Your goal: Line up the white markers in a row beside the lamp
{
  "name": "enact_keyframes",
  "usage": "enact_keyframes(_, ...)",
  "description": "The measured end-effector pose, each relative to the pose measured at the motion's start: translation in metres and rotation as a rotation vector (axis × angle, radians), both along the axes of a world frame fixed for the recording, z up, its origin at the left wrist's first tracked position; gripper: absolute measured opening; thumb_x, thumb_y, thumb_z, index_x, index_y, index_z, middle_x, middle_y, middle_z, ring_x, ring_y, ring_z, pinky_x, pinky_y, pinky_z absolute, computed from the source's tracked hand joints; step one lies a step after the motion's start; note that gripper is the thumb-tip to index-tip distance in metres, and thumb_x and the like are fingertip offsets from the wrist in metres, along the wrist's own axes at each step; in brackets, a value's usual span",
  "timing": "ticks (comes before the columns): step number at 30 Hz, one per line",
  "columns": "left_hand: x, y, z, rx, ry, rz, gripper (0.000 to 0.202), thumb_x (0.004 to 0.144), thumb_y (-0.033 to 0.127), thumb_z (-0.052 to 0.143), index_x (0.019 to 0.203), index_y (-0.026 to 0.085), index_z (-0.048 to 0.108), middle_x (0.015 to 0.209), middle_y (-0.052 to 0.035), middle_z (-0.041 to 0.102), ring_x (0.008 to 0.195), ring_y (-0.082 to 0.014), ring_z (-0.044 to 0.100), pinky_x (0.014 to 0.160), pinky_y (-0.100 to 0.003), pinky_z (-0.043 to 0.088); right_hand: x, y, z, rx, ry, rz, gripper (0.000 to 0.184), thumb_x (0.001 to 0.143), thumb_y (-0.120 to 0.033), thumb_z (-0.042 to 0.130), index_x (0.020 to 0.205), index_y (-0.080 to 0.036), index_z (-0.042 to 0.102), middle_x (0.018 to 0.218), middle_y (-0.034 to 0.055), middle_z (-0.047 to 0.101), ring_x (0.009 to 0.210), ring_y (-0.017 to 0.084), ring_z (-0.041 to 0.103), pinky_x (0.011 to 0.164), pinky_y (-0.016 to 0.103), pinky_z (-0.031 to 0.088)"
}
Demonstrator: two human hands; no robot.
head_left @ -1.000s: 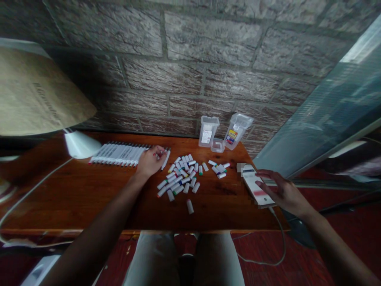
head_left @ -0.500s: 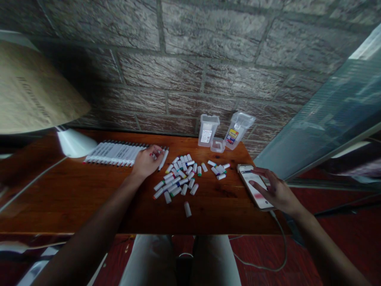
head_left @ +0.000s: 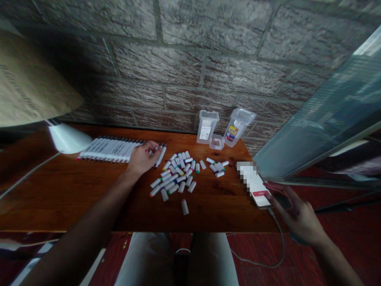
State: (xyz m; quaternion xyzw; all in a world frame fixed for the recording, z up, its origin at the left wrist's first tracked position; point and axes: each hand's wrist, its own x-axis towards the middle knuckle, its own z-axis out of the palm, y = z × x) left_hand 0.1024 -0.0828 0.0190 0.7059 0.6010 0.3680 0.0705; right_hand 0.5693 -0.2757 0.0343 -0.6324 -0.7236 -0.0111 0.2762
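My left hand (head_left: 143, 157) rests at the right end of a row of white markers (head_left: 111, 149), its fingers curled and closed around a marker (head_left: 161, 154) there. The finger ends are partly hidden. To the right of that hand lies a loose pile of short white caps with coloured ends (head_left: 175, 174). A single cap (head_left: 185, 207) sits nearer the front edge. My right hand (head_left: 294, 210) is open, thumb and fingers apart, at the lower right corner of a phone (head_left: 256, 184) with a lit screen, partly blurred out. One fingertip appears over the screen's red band.
Two clear plastic boxes (head_left: 207, 126) (head_left: 239, 127) stand by the brick wall, a small clear lid (head_left: 216, 142) between them. A lamp (head_left: 67, 137) stands at the left. A cable (head_left: 281, 234) hangs from the phone past the table's edge.
My right hand has slid down and right across the phone, toward its lower corner. The screen now shows a red band. My left hand stays by the markers; the view has shifted slightly.
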Motion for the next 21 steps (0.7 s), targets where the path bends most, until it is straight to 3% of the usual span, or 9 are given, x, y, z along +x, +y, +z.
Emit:
enact_keyframes(6, -0.001, -0.001, 0.003, -0.012, -0.019, -0.001, 0.029, 0.082, 0.046, 0.055, 0.091, 0.022, 0.068, 0.077, -0.0027, 0.072, 0.065, -0.0176, 0.062, 0.064, -0.027, 0.047, 0.007, -0.013, -0.010, -0.028, 0.066, -0.009, 0.035, 0.093, -0.045, 0.058, 0.125, -0.030, 0.058, 0.119, 0.0105, 0.071, 0.106, 0.033, 0.070, 0.092, 0.049, 0.059)
enact_keyframes(10, -0.002, -0.001, 0.003, 0.017, -0.019, 0.016, 0.029, 0.083, 0.045, 0.056, 0.093, 0.021, 0.068, 0.080, -0.0028, 0.073, 0.067, -0.0179, 0.064, 0.067, -0.028, 0.048, 0.010, -0.014, -0.015, -0.027, 0.064, -0.010, 0.045, 0.093, -0.045, 0.058, 0.135, -0.030, 0.053, 0.138, 0.0127, 0.060, 0.122, 0.035, 0.062, 0.103, 0.053, 0.053)
enact_keyframes(15, -0.003, -0.001, 0.004, 0.009, 0.004, 0.029, 0.029, 0.083, 0.043, 0.056, 0.095, 0.021, 0.069, 0.085, -0.0038, 0.073, 0.072, -0.0190, 0.066, 0.071, -0.028, 0.051, 0.014, -0.012, -0.024, -0.032, 0.019, 0.006, 0.045, 0.094, -0.044, 0.057, 0.136, -0.029, 0.055, 0.145, 0.0122, 0.055, 0.134, 0.035, 0.053, 0.108, 0.054, 0.048)
enact_keyframes(18, -0.002, -0.003, 0.007, -0.012, 0.019, 0.019, 0.029, 0.084, 0.042, 0.054, 0.096, 0.020, 0.069, 0.088, -0.0050, 0.073, 0.079, -0.0210, 0.068, 0.078, -0.030, 0.051, 0.013, -0.013, -0.025, -0.035, -0.002, 0.025, 0.042, 0.095, -0.043, 0.058, 0.134, -0.028, 0.058, 0.141, 0.0106, 0.058, 0.132, 0.032, 0.055, 0.110, 0.051, 0.048)
enact_keyframes(21, 0.000, -0.005, 0.009, -0.018, 0.022, 0.042, 0.029, 0.084, 0.042, 0.054, 0.097, 0.021, 0.069, 0.087, -0.0041, 0.073, 0.076, -0.0215, 0.068, 0.075, -0.031, 0.051, 0.009, -0.016, -0.022, -0.033, -0.026, 0.054, 0.039, 0.096, -0.041, 0.057, 0.133, -0.027, 0.060, 0.141, 0.0093, 0.057, 0.131, 0.030, 0.056, 0.110, 0.047, 0.048)
